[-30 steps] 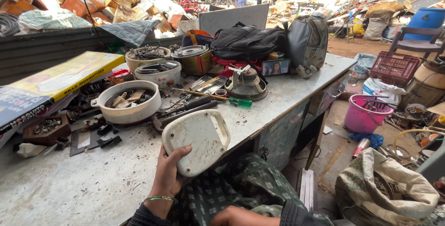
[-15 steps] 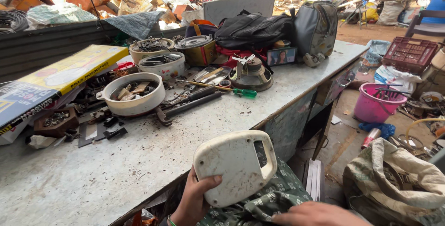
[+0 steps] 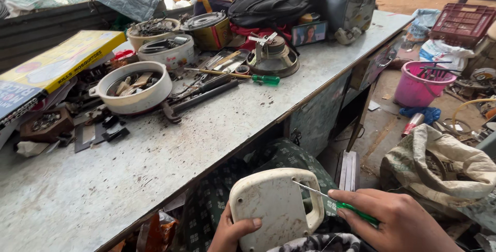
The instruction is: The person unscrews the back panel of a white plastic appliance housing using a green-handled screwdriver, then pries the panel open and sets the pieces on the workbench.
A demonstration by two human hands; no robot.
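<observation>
Far left of bench (image 3: 155, 148): I see a flat yellow box (image 3: 62, 58), long rectangle, red oval and blue panel on its face, propped at the back edge.
Left-centre: white bowl (image 3: 155, 94) of scrap bits; behind it a round gold tin (image 3: 209, 27) with a red band.
Left hand (image 3: 235, 231): below the bench edge, thumb and fingers closed on the lower rim of the white casing (image 3: 268, 205).
Casing place: low over my lap, grubby back face up, handle slot to the right.
Change: a second ago it was held up at bench height by the left hand alone; now it is down and the right hand has come in.
Meaning: I judge work on the casing is starting.
Right hand (image 3: 398, 221): fingers wrapped tight on a green-handled screwdriver (image 3: 341, 205), tip at the slot.
Right floor: pink bucket (image 3: 418, 84), red crate (image 3: 462, 22) behind it.
</observation>
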